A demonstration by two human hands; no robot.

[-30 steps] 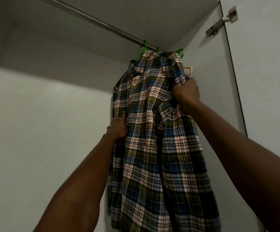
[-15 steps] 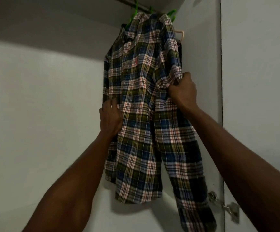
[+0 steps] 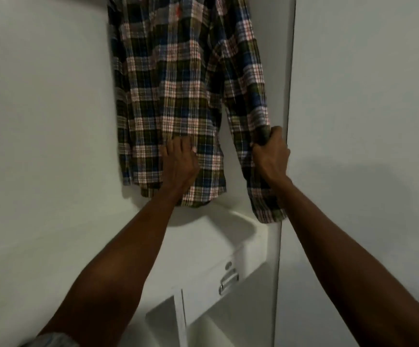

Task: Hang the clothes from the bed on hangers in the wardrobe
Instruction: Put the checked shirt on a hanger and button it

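Note:
A plaid shirt in green, blue, white and red hangs inside the white wardrobe, its top and hanger cut off by the frame's upper edge. My left hand lies flat on the lower front of the shirt, fingers straight and pointing up. My right hand grips the shirt's right sleeve near its lower part, fingers curled round the cloth. The cuff hangs below that hand.
The wardrobe's white back wall fills the left. A white side panel and door stand at the right. Below the shirt sits a white drawer unit with a metal handle and an open compartment beneath it.
My view has tilted down, so the rail and green hangers are out of frame. Both hands have slid down the shirt: the left to the lower front, the right down the sleeve.

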